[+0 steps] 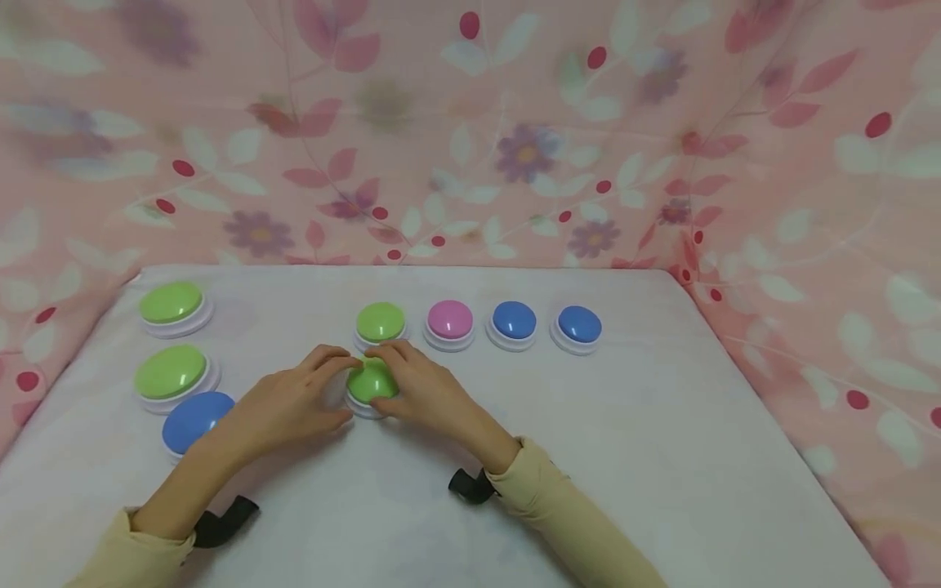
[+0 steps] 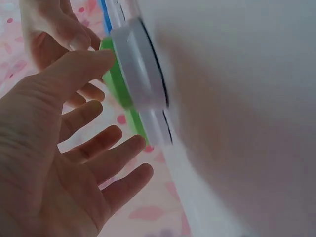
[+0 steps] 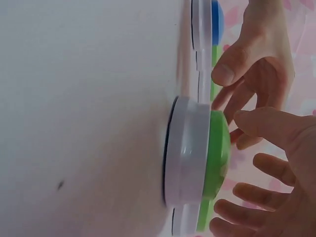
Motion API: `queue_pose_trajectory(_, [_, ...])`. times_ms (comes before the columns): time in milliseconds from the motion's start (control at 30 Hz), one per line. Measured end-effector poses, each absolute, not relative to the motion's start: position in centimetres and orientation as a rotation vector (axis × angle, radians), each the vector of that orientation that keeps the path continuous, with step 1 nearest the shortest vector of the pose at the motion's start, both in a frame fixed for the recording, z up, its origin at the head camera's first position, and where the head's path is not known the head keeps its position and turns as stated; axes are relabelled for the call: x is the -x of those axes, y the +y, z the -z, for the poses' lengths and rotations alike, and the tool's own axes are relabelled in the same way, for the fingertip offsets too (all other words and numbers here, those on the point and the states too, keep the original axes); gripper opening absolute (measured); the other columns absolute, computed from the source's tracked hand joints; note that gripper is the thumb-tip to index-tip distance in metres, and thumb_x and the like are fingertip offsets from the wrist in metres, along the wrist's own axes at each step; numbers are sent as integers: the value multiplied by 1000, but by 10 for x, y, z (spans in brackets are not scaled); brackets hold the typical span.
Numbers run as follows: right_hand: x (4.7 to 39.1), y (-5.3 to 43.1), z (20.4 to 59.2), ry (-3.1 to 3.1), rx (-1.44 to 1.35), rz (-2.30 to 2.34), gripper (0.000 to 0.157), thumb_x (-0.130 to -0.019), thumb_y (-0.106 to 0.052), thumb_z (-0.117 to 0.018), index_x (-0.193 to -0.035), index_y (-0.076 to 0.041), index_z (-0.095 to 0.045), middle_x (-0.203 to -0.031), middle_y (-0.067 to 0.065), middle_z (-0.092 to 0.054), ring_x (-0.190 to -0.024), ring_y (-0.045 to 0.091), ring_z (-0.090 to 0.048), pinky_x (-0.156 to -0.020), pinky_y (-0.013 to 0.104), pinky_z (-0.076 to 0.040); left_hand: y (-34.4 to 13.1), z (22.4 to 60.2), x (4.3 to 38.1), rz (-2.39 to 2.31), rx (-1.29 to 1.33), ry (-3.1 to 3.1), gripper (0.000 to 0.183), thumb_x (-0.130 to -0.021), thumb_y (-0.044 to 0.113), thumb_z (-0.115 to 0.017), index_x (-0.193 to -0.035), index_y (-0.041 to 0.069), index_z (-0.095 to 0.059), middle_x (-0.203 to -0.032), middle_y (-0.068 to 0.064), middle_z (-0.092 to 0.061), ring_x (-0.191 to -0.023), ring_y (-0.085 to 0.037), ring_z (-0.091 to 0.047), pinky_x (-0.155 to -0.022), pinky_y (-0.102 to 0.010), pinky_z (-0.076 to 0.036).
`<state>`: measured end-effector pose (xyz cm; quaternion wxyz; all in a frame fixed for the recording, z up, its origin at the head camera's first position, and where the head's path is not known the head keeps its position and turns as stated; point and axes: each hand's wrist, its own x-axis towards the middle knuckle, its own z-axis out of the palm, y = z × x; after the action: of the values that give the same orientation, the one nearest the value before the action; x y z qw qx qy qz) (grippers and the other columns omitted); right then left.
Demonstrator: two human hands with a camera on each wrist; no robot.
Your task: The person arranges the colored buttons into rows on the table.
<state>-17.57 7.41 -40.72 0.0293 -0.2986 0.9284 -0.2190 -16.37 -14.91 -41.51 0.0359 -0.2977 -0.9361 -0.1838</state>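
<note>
A green push button [image 1: 372, 381] with a white round base stands on the white table between both hands. My right hand [image 1: 426, 388] arches over its right side, thumb near the front and fingers toward the back. In the right wrist view its thumb lies close beside the green dome [image 3: 218, 155], with the fingers loosely spread. My left hand [image 1: 290, 404] is at the button's left, fingers relaxed and apart. Its thumb overlaps the dome in the left wrist view; contact is unclear. Directly behind stands another green button [image 1: 380, 322], its base partly hidden by the fingers.
A pink button [image 1: 450, 319] and two blue buttons, one nearer [image 1: 514, 320] and one at the row's end [image 1: 579, 325], continue rightward. At left are two green buttons, back [image 1: 171, 303] and front [image 1: 171, 372], plus a blue button [image 1: 194, 420] partly behind my left wrist. Floral cloth [image 1: 441, 163] surrounds the table.
</note>
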Motion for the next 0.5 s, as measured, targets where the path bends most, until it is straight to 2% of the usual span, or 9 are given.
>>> queue_pose_trajectory(167, [170, 51, 402, 2892, 995, 600, 63, -89, -33, -74, -144, -21, -46, -148, 2, -45, -131, 15, -49, -86, 29, -56, -177, 406, 161, 533, 867, -2869, 66, -76, 31, -84, -133, 16, -54, -134, -3, -49, -80, -18, -66, -59, -36, -51])
queue_pose_trajectory(367, [162, 21, 397, 2928, 1119, 467, 65, -90, -35, -73, -147, -22, -44, -150, 2, -43, -133, 12, -48, -81, 19, -53, -216, 400, 155, 502, 794, -2873, 70, -75, 42, -84, -134, 19, -53, -135, -3, -48, -84, -23, -67, -60, -42, -52])
queue_pose_trajectory(500, [158, -2, 396, 2920, 1154, 389, 65, -90, -39, -71, -147, -26, -43, -150, -2, -42, -134, 9, -47, -83, 16, -51, -239, 404, 150, 491, 754, -2866, 75, -73, 51, -84, -133, 18, -54, -135, -5, -47, -83, -27, -67, -60, -47, -53])
